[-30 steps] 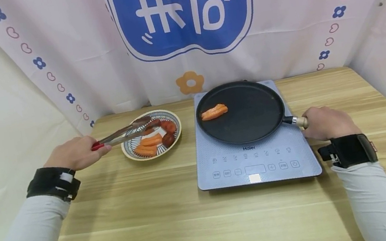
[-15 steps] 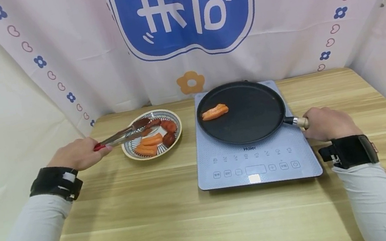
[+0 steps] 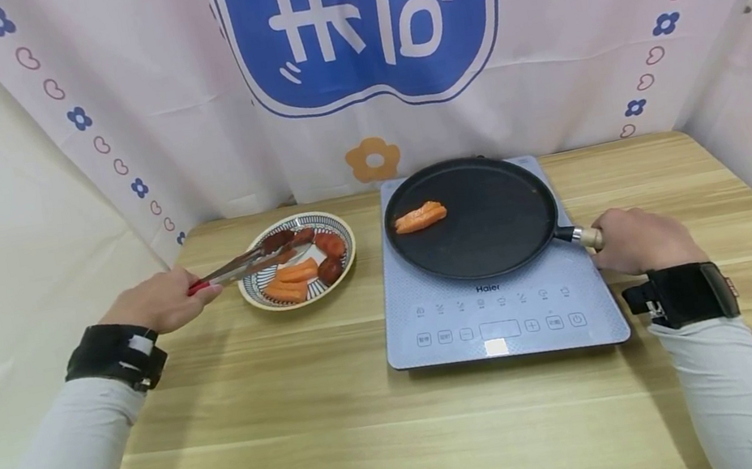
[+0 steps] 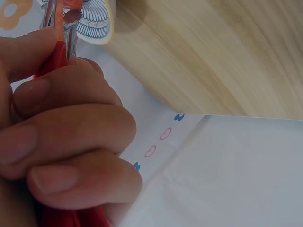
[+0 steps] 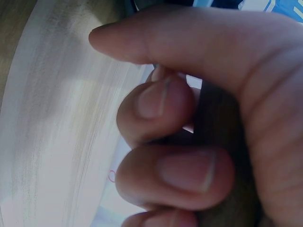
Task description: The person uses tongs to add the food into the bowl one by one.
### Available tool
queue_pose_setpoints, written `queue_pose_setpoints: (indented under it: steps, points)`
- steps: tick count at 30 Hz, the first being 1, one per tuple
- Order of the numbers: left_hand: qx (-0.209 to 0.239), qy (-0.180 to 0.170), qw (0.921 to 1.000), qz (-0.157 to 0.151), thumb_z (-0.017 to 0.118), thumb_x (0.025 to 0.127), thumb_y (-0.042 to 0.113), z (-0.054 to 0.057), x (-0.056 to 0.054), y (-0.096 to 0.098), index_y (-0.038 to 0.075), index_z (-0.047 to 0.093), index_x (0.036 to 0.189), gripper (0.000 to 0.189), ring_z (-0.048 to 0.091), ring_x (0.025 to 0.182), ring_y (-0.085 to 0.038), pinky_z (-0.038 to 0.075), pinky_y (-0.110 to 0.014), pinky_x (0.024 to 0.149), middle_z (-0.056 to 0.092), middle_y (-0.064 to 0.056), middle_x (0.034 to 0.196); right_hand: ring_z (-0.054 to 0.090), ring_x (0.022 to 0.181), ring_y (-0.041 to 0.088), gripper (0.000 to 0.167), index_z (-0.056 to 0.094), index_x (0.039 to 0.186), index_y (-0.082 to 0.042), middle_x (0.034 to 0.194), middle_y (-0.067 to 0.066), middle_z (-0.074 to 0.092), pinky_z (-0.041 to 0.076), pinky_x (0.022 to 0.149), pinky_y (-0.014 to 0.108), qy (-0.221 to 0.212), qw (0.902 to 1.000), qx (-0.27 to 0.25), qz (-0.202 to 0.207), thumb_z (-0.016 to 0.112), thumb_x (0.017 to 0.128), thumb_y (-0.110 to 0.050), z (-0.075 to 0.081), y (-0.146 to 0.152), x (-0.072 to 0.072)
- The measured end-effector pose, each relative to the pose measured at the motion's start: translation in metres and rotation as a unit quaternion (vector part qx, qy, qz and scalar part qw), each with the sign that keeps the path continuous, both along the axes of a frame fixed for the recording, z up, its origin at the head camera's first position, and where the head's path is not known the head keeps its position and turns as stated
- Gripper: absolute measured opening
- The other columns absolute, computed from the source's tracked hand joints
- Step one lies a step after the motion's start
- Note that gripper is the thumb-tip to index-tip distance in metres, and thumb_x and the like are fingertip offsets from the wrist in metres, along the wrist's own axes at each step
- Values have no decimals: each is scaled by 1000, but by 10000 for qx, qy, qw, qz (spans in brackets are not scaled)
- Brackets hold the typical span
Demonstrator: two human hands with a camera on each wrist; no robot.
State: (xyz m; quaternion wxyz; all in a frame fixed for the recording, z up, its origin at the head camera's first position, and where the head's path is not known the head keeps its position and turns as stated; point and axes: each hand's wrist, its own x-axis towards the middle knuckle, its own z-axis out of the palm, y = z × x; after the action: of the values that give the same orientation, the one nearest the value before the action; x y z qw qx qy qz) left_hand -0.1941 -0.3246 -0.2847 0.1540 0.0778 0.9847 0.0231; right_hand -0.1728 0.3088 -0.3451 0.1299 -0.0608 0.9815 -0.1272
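Note:
My left hand point(image 3: 158, 302) grips red-handled metal tongs point(image 3: 241, 266), their tips over a patterned plate point(image 3: 256, 298). In the left wrist view, the fingers point(image 4: 71, 132) curl round the red handle. Orange strips point(image 3: 291, 283), which look like salmon, lie on the plate beside dark red pieces point(image 3: 331, 269) of food. The tongs' tips are by a reddish piece at the back; whether they pinch it I cannot tell. My right hand point(image 3: 645, 237) holds the wooden handle point(image 3: 591, 237) of a flat black pan point(image 3: 485, 225). One orange piece point(image 3: 421, 217) lies at the pan's left side.
Under the pan sits a pale blue induction cooker point(image 3: 503, 337) with a touch panel along its front. A wooden table point(image 3: 380, 447) carries everything. Behind it hangs a white printed curtain point(image 3: 180, 118) with a blue badge.
The left hand and tongs have shifted slightly to the right over the plate. The right hand stays on the pan handle, and the orange piece in the pan has not moved.

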Motion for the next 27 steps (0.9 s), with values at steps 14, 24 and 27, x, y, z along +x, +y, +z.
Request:
queue_pose_setpoints:
  steps: [14,24,27]
  points:
    - [99,-30,9999,9,50,108,48,1,1,2,17,51,72,48,41,59,-16,31,-32,55,39,5,65,50,64,21,28,48,71,-15,67,1,44,37,56,35,-4,10000,24,-27,66,93,-17,-1,0,0]
    - [-61,198,9998,-74,51,109,48,1,3,3,15,51,73,49,43,59,-17,31,-33,54,40,4,66,50,63,21,26,51,72,-14,67,1,46,37,56,35,-1,10000,7,-51,66,92,-17,-1,-1,0]
    - [-78,258,9996,-85,51,109,48,0,3,2,15,52,73,49,44,60,-17,32,-33,54,41,3,66,50,63,21,26,50,71,-15,67,1,46,37,55,35,28,10000,13,-41,66,91,-16,-1,0,0]
